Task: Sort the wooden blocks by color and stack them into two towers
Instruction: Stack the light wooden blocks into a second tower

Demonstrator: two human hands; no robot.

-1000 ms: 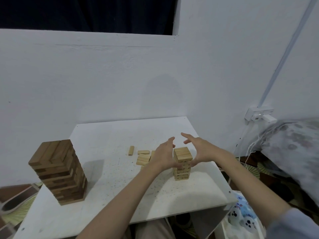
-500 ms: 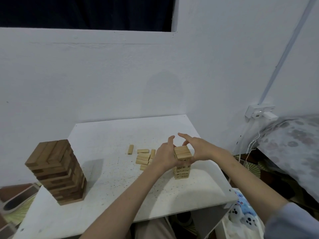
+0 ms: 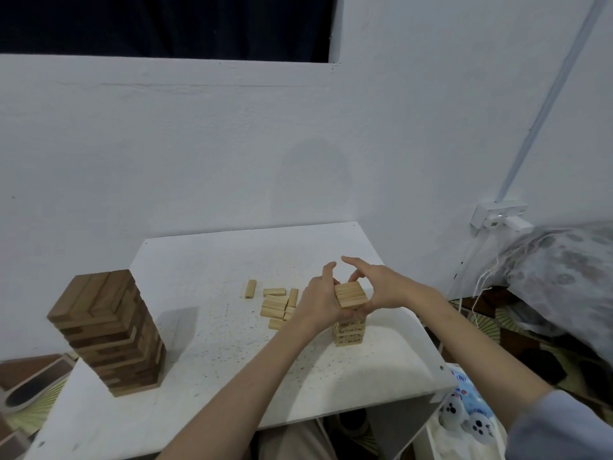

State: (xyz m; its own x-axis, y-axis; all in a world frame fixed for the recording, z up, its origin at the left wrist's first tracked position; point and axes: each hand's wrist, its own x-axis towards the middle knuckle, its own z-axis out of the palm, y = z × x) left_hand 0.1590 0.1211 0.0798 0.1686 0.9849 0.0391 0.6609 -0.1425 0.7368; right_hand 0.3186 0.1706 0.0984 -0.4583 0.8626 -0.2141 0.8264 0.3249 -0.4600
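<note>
Both hands close in on the light tower [image 3: 349, 322], which stands on the near right part of the white table [image 3: 212, 370]. The left hand [image 3: 320, 303] presses its palm and fingers against the tower's left side, thumb raised beside the top layer; whether those fingers curl round the far side cannot be told, since the hand hides them. The right hand [image 3: 381, 287] sits at the tower's right side, its forefinger stretched out above the top, another finger bent down to touch the far edge of the top blocks, and its thumb looks to lie against the right face. Just left of the tower, partly behind the left hand, loose light blocks [image 3: 275, 305] lie flat in a small heap, and a single block [image 3: 250, 289] lies a little apart at the far left of them. The dark tower [image 3: 109, 333] stands upright well away at the table's left edge, taller and wider than the light one. A wall socket [image 3: 499, 215] with a plug is fixed on the wall at far right, and a patterned cloth [image 3: 564, 277] bulges in at the right edge.
</note>
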